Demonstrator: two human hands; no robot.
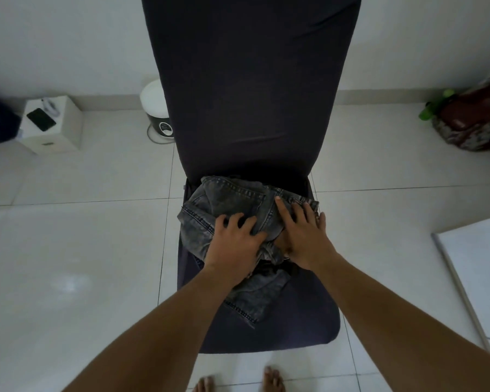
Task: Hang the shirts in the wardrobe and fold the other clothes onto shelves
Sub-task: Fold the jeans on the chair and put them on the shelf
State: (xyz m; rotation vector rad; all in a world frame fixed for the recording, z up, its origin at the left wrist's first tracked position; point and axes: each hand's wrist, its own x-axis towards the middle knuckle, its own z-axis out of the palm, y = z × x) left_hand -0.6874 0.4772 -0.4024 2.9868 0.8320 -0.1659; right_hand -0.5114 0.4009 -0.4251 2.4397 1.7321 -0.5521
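jeans (229, 196) bunched on the chair (252, 94) seat, against its backrest | my left hand (235, 244) curls into the denim, gripping a fold | my right hand (306, 239) lies flat, fingers straight, pressing beside it

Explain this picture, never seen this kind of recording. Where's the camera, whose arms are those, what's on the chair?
There is no machine here. A person works with bare hands, and one wide-angle camera worn on their head looks forward and down. So the two arms coming in from the bottom are the wearer's own, and their bare feet show at the lower edge. In front stands a dark covered chair on a pale tiled floor. A bunched pair of grey jeans lies on its seat. The left hand curls its fingers into the denim. The right hand lies on it with fingers straight. By the wall there is a white box with a phone on top at left, and a patterned bag at right.
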